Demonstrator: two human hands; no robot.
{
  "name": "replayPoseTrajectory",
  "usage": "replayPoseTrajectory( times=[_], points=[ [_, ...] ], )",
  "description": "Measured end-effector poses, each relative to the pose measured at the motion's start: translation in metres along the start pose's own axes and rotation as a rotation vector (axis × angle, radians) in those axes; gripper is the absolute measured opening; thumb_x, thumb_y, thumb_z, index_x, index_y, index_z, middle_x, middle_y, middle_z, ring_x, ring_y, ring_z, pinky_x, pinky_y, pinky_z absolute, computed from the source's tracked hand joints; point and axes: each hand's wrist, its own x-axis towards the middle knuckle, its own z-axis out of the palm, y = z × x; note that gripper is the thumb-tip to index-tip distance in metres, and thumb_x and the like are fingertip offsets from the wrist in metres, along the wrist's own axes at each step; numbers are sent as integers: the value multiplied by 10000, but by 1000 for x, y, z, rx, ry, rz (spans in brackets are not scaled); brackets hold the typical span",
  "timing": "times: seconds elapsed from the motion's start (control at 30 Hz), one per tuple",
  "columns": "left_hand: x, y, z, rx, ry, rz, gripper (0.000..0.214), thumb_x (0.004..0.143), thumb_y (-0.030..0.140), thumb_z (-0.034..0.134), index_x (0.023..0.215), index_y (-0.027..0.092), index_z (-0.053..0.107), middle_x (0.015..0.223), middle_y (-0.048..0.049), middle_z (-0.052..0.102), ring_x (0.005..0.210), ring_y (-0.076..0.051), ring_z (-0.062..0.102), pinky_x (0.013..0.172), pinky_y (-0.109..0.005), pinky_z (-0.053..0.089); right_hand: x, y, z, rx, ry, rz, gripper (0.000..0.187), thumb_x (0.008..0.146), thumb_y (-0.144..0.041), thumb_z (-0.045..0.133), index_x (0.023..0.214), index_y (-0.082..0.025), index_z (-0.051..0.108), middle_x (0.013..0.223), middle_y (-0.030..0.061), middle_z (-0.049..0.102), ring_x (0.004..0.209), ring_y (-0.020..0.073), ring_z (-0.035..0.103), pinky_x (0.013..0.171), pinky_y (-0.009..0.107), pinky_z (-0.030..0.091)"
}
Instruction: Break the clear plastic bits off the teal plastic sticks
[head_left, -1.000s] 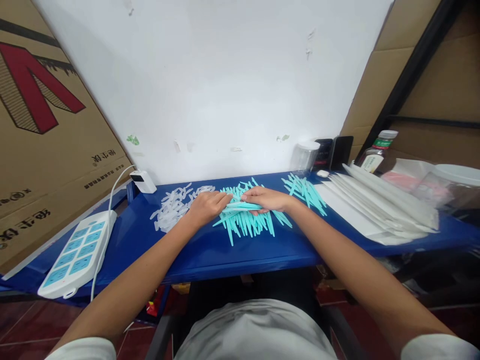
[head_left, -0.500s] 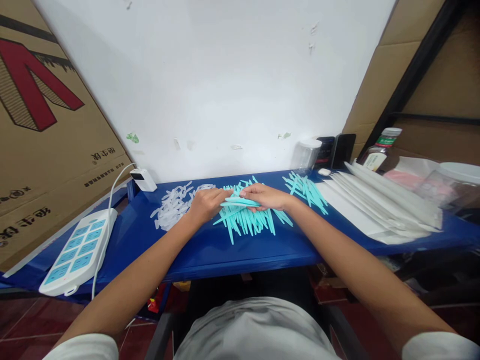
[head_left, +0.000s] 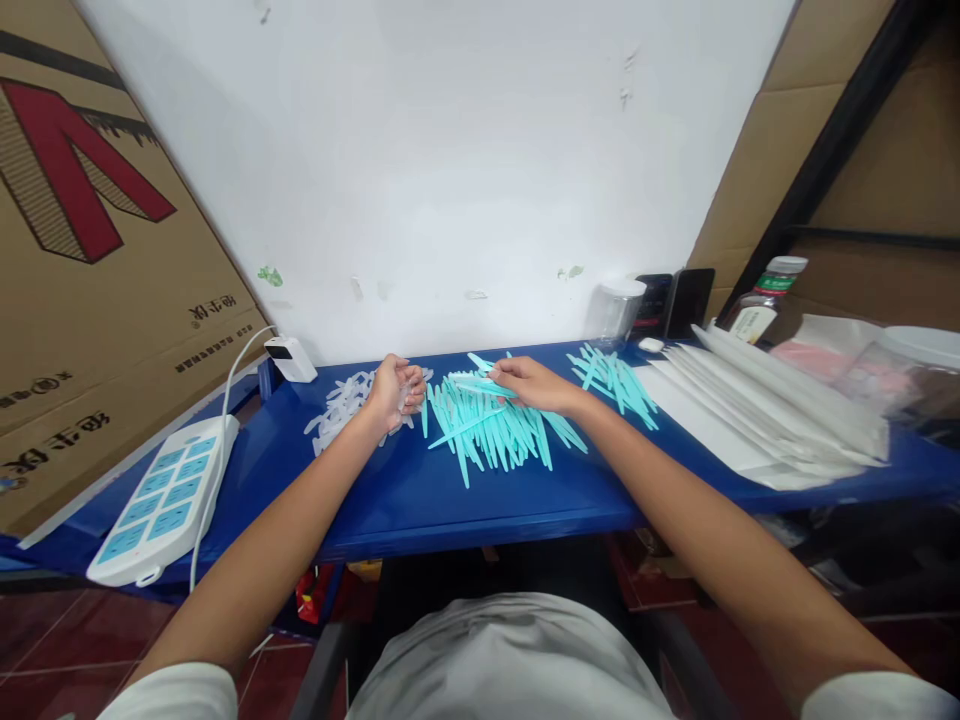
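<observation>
My right hand is closed round a few slim turquoise sticks with tapered ends, over the middle of the table. Beneath it spreads a large loose pile of the same sticks. My left hand is to the left, fingers curled in and palm turned toward the right. It is over the edge of a heap of small translucent plastic pieces. Whatever lies inside its curled fingers is too small to make out. A smaller turquoise bunch rests right of my right hand.
A blue table stands against a white wall. On its left are a power strip with a cable and a small white device. At right are white envelopes, a lidded clear jar, dark phone-like devices and a bottle.
My left hand has moved left, away from the sticks in my right hand, and turned its palm up over the translucent heap. My right hand keeps its hold nearly in place.
</observation>
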Motion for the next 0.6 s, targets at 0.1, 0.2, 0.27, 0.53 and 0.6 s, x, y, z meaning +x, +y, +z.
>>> replayPoseTrajectory(
  times=[0.1,0.2,0.27,0.53,0.6],
  points=[
    [3,1,-6,-78,-92,-103,147,707,321,495,658,213,407,547,13,379,357,-74,250,302,-169,160,2,1,-1,31,8,15,279,1006,-445,522,900,-189,558,766,0,534,632,115,497,564,226,424],
    [5,0,-8,-101,-144,-201,125,627,216,536,728,192,466,568,10,406,354,-66,256,291,-148,164,4,4,-2,36,14,23,197,982,-366,538,965,-178,592,829,37,650,602,111,503,536,223,402],
    [6,-1,-9,-112,-162,-230,171,612,167,542,772,185,482,586,11,419,352,-64,265,282,-141,168,5,7,-2,22,13,4,167,967,-332,548,984,-174,598,846,43,678,568,103,499,522,228,394],
    [5,-2,-2,-147,-69,-131,268,699,4,518,873,194,445,633,58,419,329,-37,268,260,-126,167,9,17,-3,-76,50,-132,223,959,-366,583,1021,-152,599,951,41,657,541,80,540,538,243,427],
    [4,-1,0,-130,-25,-122,268,755,-20,506,911,190,452,642,65,432,321,-31,267,257,-126,170,9,16,-3,-89,63,-142,256,948,-383,612,1045,-147,600,998,51,656,535,73,549,546,247,440]
  ],
)
